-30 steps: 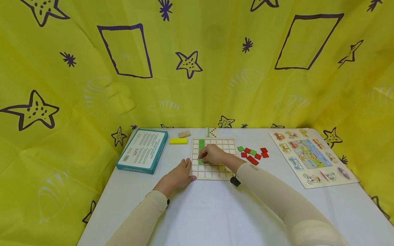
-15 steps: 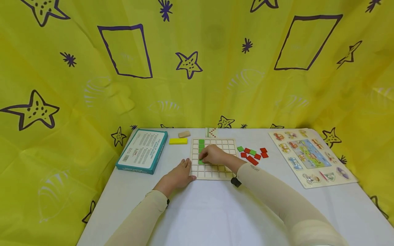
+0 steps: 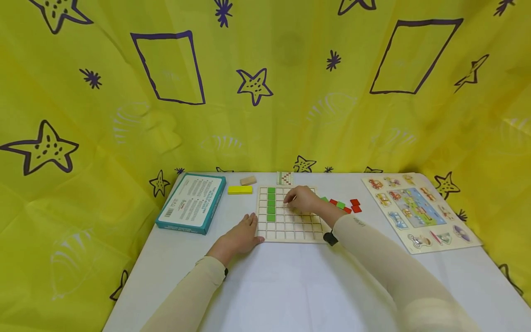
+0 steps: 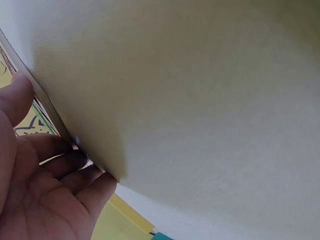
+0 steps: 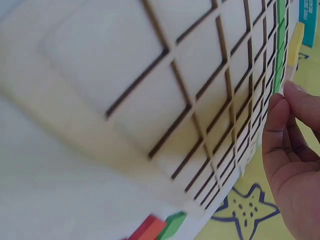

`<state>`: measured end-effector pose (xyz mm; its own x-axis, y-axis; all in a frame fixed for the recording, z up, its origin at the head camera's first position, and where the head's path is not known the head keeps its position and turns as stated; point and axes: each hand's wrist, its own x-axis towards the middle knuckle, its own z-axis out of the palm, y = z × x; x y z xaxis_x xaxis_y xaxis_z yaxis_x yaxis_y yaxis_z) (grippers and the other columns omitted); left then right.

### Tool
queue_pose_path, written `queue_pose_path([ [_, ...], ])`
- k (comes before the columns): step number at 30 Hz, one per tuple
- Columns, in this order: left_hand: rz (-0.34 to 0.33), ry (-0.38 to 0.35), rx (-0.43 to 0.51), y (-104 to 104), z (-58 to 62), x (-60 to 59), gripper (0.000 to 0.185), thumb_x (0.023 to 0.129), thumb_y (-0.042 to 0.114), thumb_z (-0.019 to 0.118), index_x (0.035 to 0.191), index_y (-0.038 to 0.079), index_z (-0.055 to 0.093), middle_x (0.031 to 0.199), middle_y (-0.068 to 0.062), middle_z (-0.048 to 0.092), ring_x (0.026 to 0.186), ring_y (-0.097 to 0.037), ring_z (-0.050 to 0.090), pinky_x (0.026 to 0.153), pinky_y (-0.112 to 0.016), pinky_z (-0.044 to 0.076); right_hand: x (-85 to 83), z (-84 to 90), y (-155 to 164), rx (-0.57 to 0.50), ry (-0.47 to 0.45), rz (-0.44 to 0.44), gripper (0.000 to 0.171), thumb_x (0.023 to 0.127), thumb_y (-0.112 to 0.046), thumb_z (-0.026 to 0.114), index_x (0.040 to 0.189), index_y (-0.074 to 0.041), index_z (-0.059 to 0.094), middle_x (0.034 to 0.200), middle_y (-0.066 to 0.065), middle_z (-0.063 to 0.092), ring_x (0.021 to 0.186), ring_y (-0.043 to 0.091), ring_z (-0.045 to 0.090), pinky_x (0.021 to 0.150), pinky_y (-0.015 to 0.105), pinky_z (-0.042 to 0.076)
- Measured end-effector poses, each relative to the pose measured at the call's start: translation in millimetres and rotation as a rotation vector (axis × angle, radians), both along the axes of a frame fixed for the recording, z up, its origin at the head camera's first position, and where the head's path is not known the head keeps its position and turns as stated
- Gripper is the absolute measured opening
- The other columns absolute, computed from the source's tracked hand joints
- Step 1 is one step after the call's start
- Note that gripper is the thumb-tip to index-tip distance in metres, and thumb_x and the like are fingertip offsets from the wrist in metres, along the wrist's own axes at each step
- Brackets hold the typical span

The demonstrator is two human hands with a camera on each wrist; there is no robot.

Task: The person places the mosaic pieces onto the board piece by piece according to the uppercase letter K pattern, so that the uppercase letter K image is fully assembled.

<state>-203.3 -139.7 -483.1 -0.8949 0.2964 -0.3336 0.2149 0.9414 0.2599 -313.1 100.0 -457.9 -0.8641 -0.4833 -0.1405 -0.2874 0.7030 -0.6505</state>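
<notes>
Lying flat in the middle of the tabletop (image 3: pixel 282 286), nearer its far edge: a square, pale grid board (image 3: pixel 280 227), apparently wood, with dark lines between cells and a plain rim. Probably light and stiff; best held by that rim or a near corner.

Set in its second column from the left, starting at the far row: thin green square tiles (image 3: pixel 271 203). Likely hard, near weightless and a little slippery; best pinched by opposite edges.

Along the board's left edge: the left hand (image 3: pixel 240 237), fingers loosely extended, touching rather than clutching.

Above the board, right of centre: the right hand (image 3: pixel 304 200), thumb and forefinger tips drawn together, no tile showing; cannot tell whether anything is hidden between them.

Past the board's right edge, partly behind the forearm: loose red and green flat tiles (image 3: pixel 356 209).

Toward the tabletop's far left corner: a sharp-edged teal-and-white box (image 3: pixel 192 205), probably cardboard; toward the far right corner, a flat picture puzzle board (image 3: pixel 418 212) with shaped pieces.
</notes>
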Motion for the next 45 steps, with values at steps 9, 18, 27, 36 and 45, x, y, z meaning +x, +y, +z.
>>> queue_pose_path([
  [9,-0.007,0.006,0.004,-0.1,-2.1,-0.8,0.082,0.101,0.047,0.056,0.158,-0.002,0.022,0.166,-0.015,0.017,0.153,-0.030,0.012,0.121,-0.042,0.021,-10.8,2.7,43.9,0.023,0.024,-0.080,0.013,0.095,-0.007,0.070,0.105,-0.003,0.076,0.106,0.010,0.071,0.098,0.026,0.063,0.083,0.039,0.054],
  [18,0.015,-0.009,0.023,0.3,1.1,2.3,0.082,0.101,0.046,0.057,0.158,-0.002,0.022,0.166,-0.014,0.017,0.153,-0.030,0.012,0.121,-0.043,0.021,-13.2,0.7,85.2,0.041,0.027,-0.162,0.016,0.094,-0.009,0.070,0.108,-0.002,0.075,0.104,0.010,0.071,0.090,0.024,0.062,0.075,0.035,0.054],
  [27,0.018,-0.012,0.023,-0.1,3.6,3.9,0.082,0.101,0.046,0.056,0.158,-0.001,0.021,0.167,-0.013,0.016,0.154,-0.030,0.011,0.121,-0.043,0.021,-13.2,-2.3,113.6,0.080,0.007,-0.218,0.019,0.094,-0.010,0.070,0.110,0.000,0.073,0.106,0.014,0.070,0.093,0.028,0.059,0.085,0.041,0.053],
  [36,0.004,-0.002,0.015,0.2,4.9,5.6,0.081,0.101,0.045,0.056,0.158,-0.002,0.023,0.166,-0.015,0.017,0.153,-0.030,0.012,0.121,-0.043,0.022,-8.7,-3.1,133.1,0.104,-0.024,-0.271,0.019,0.094,-0.011,0.070,0.109,0.001,0.072,0.103,0.014,0.069,0.087,0.026,0.059,0.075,0.033,0.052],
  [45,0.002,-0.003,0.009,1.4,7.6,5.2,0.081,0.102,0.046,0.055,0.158,-0.002,0.022,0.167,-0.015,0.016,0.153,-0.030,0.012,0.121,-0.043,0.021,-6.8,-5.9,147.4,0.121,-0.011,-0.263,0.019,0.088,-0.009,0.076,0.102,0.003,0.074,0.091,0.010,0.071,0.078,0.021,0.059,0.065,0.029,0.050],
])
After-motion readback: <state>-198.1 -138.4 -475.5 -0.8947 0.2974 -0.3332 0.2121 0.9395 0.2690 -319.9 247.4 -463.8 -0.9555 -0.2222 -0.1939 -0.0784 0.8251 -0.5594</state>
